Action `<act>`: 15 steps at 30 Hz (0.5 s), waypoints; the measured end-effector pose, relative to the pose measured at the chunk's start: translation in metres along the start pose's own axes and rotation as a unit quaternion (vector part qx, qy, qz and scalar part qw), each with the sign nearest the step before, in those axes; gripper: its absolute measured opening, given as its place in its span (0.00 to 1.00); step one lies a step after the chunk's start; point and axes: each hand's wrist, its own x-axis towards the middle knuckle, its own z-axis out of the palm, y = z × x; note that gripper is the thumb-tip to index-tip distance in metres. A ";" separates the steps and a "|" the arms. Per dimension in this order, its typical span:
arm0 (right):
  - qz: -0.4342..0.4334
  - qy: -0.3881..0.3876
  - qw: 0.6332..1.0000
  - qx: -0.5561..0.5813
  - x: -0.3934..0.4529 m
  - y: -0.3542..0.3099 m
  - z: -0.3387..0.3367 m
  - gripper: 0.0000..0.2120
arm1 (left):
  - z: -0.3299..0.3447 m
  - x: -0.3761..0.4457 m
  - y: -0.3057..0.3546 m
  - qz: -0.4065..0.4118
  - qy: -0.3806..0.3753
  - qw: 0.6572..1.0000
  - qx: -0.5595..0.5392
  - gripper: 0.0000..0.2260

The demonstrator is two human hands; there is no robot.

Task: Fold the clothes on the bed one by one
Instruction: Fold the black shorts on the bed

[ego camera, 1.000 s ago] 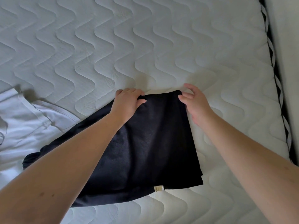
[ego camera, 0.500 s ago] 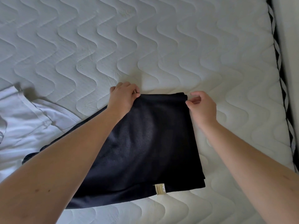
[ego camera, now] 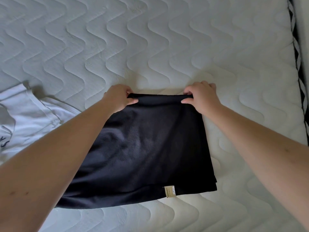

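A black garment [ego camera: 150,148] lies partly folded on the white quilted mattress [ego camera: 150,47], with a small beige label [ego camera: 169,191] at its near edge. My left hand [ego camera: 119,97] pinches the garment's far left corner. My right hand [ego camera: 200,97] pinches the far right corner. The far edge between them is lifted slightly and rolled over. My left forearm hides the garment's left side.
A white garment [ego camera: 28,114] with dark lettering lies at the left, touching the black one's left side. The mattress's right edge with black-and-white trim [ego camera: 297,64] runs down the right, next to a white wall.
Both hands went from resting at the far corners to gripping them, and the far edge now stands raised. The right hand has moved onto the corner.
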 end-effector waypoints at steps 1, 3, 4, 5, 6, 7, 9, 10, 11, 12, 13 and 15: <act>-0.008 0.009 1.000 -0.010 0.000 0.002 0.000 0.15 | -0.001 0.000 0.001 0.007 0.019 1.000 -0.004 0.10; -0.024 0.035 0.999 -0.012 -0.003 0.004 0.001 0.15 | 0.000 -0.004 0.002 0.022 0.059 0.998 -0.030 0.09; -0.031 0.041 0.999 0.000 -0.006 0.006 0.001 0.15 | 0.001 -0.007 0.002 0.028 0.067 0.996 -0.049 0.08; -0.036 0.042 0.998 0.013 -0.008 0.007 0.001 0.15 | 0.003 -0.011 0.002 0.030 0.069 0.995 -0.065 0.08; -0.039 0.039 0.998 0.020 -0.010 0.008 0.000 0.14 | 0.006 -0.015 0.001 0.030 0.067 0.994 -0.076 0.08; -0.040 0.032 0.998 0.021 -0.011 0.009 -0.002 0.12 | 0.007 -0.019 0.001 0.030 0.066 0.994 -0.083 0.09; -0.045 0.027 0.999 0.013 -0.015 0.009 -0.005 0.09 | 0.008 -0.028 0.001 0.033 0.059 0.993 -0.095 0.11; -0.053 0.035 0.998 0.011 -0.019 0.008 -0.006 0.07 | 0.007 -0.033 0.001 0.037 0.054 0.993 -0.100 0.11; -0.062 0.048 0.997 0.012 -0.024 0.007 -0.007 0.07 | 0.007 -0.038 0.002 0.044 0.051 0.992 -0.103 0.12; -0.068 0.064 0.996 0.015 -0.030 0.007 -0.008 0.06 | 0.007 -0.044 0.003 0.050 0.054 0.992 -0.103 0.12; -0.067 0.076 0.995 0.023 -0.036 0.007 -0.008 0.06 | 0.008 -0.050 0.005 0.055 0.062 0.991 -0.103 0.11; -0.059 0.088 0.993 0.050 -0.048 0.006 -0.006 0.07 | 0.012 -0.065 0.008 0.057 0.083 0.988 -0.114 0.08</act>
